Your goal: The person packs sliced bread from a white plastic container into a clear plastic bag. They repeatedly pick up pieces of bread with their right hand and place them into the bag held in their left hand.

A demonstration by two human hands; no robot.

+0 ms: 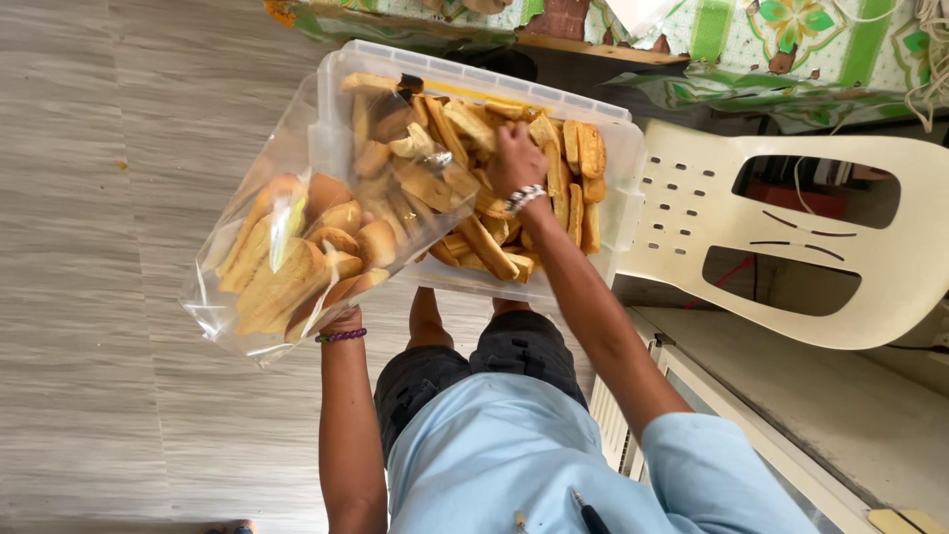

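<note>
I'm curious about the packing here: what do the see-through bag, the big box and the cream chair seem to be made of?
The clear bag of toasted bread slices looks like thin glossy plastic film: it crinkles and glints. The translucent rectangular tub seems rigid, slightly milky plastic. The cream chair looks like moulded matte plastic, with punched slots.

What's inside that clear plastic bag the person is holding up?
The clear plastic bag holds golden-brown toasted bread slices. The left hand supports it from below, mostly hidden. Slices deeper in the bag are covered.

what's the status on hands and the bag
Left hand holds clear bag of toasted slices. Right hand down in the slices in the plastic bin. Nothing blocking.
</note>
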